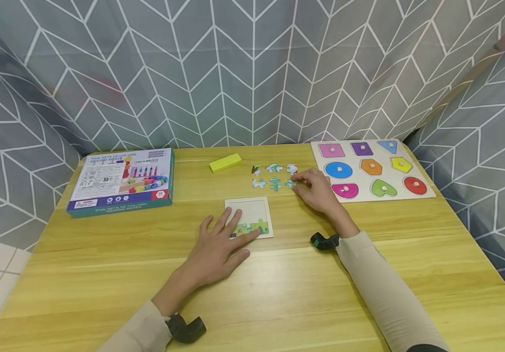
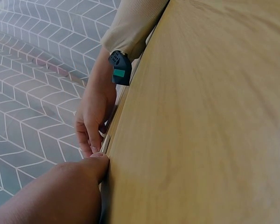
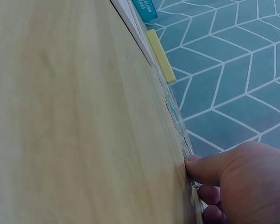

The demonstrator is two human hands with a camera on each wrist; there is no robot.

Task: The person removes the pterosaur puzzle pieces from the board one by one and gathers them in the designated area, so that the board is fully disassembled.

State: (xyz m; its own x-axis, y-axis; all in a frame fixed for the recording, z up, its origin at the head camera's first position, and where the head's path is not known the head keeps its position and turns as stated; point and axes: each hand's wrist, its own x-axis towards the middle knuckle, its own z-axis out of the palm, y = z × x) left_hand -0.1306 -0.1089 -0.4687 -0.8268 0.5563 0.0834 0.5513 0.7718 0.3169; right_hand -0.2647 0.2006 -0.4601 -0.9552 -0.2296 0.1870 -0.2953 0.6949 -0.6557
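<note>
A small square jigsaw tray (image 1: 249,203) lies on the table, with joined green pieces (image 1: 252,227) along its near side and a bare upper part. My left hand (image 1: 215,249) rests on its left and lower edge with the fingers spread. Beyond the tray, several loose jigsaw pieces (image 1: 274,183) lie in two rows. My right hand (image 1: 316,190) is at the right end of the nearer row, thumb and fingertips curled at a jigsaw piece (image 1: 289,183), partly hidden by them. In the right wrist view, the thumb (image 3: 203,168) meets the edge of the pieces.
A yellow block (image 1: 225,163) lies behind the tray. At the left stands a flat toy box (image 1: 122,181). A wooden shape board (image 1: 322,152) with knobbed shapes lies right of my right hand. A patterned curtain (image 1: 252,73) hangs along the table's far edge.
</note>
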